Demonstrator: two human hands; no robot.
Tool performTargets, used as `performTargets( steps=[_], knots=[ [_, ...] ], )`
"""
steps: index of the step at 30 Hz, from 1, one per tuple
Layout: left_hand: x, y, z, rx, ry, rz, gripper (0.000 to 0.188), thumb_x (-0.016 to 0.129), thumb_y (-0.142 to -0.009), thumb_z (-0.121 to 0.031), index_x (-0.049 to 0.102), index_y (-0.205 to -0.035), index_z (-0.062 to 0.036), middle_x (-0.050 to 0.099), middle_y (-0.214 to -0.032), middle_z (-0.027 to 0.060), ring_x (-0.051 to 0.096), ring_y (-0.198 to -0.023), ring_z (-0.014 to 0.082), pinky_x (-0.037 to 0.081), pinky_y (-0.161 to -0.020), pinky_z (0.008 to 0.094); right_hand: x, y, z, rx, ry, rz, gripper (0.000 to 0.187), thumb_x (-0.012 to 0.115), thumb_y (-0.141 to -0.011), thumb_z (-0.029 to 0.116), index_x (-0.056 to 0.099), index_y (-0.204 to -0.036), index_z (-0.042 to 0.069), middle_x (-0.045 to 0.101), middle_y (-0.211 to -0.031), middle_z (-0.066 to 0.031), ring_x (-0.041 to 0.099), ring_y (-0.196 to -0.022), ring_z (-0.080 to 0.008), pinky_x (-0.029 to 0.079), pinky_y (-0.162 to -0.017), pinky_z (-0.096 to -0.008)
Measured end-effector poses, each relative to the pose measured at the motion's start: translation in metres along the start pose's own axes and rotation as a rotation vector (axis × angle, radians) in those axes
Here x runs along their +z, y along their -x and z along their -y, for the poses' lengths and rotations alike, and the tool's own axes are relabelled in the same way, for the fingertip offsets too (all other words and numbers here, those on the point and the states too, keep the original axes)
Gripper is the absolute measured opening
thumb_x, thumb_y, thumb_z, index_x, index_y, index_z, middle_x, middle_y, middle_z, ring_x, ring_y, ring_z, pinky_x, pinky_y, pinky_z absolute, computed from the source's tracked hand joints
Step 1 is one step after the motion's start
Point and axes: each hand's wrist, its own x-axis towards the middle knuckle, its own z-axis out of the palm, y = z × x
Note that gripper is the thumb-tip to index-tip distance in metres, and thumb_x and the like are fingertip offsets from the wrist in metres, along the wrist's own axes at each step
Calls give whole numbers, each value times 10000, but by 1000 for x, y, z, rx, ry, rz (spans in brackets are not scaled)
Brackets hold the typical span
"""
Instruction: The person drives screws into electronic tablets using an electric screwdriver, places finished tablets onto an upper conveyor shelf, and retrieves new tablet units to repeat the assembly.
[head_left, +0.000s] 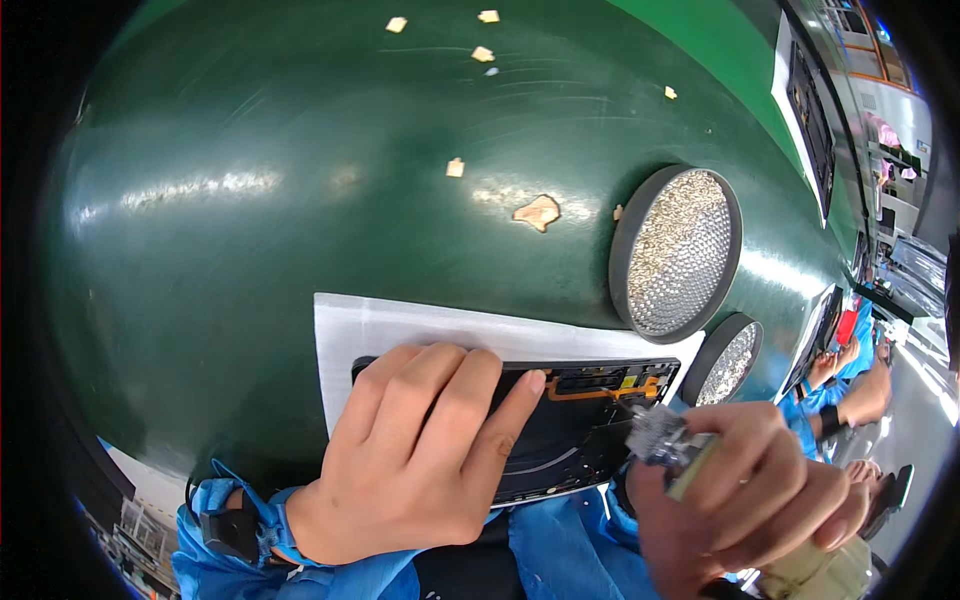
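Note:
A thin black tablet-like device (570,430) lies open on a white sheet, its inside parts and an orange flex cable (605,392) showing. My left hand (420,440) holds it down at its left side, fingers curled over the far edge and thumb stretched along the top. In my right hand (750,490) is a screwdriver (657,436) with a clear nose and a pale yellow-green body, probably powered. Its nose points at the right part of the device; whether the bit touches is too blurred to tell.
A round dark dish (685,255) of small silver screws stands beyond the device, with a smaller dish (728,362) nearer. Several beige scraps (537,212) lie on the green table (250,270). At right, co-workers' hands (830,365) and another device (808,115) show.

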Motion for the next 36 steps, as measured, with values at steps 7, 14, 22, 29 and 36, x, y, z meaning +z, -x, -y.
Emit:
performTargets(
  steps=[7,14,22,29,36],
  knots=[
    [2,4,-2,-59,22,-53,376,824,-700,-147,865,-1066,-69,627,-1158,109,594,-1037,304,526,-829,419,29,21,-35,-86,31,-66,654,807,-943,421,391,-1307,73,560,-854,36,547,-609,-115,510,-648,-375],
    [5,4,-3,-71,43,-49,327,843,-746,-146,863,-1064,-74,635,-1156,100,592,-1032,295,519,-815,424,32,31,-34,-40,146,-119,653,849,-920,377,355,-1240,94,585,-833,42,571,-583,-127,538,-682,-423],
    [9,6,-2,-76,52,-81,313,849,-746,-124,855,-1049,-48,653,-1133,106,605,-1000,291,521,-804,427,32,15,-37,9,14,99,669,716,-1024,482,388,-1434,67,568,-914,-39,541,-656,-145,456,-448,-289],
    [10,6,3,-8,1,-91,333,797,-724,-137,845,-1036,-31,659,-1111,111,627,-1016,299,542,-845,424,41,19,-47,-51,116,44,662,770,-978,458,375,-1339,68,581,-871,-10,551,-618,-138,491,-543,-351],
    [-8,2,1,-42,50,-4,398,776,-711,-127,831,-1090,-19,633,-1134,148,625,-1035,324,539,-861,446,25,16,-34,14,-72,-33,559,845,-841,135,385,-1159,156,642,-724,-134,592,-469,-260,512,-486,-428]
  ],
)
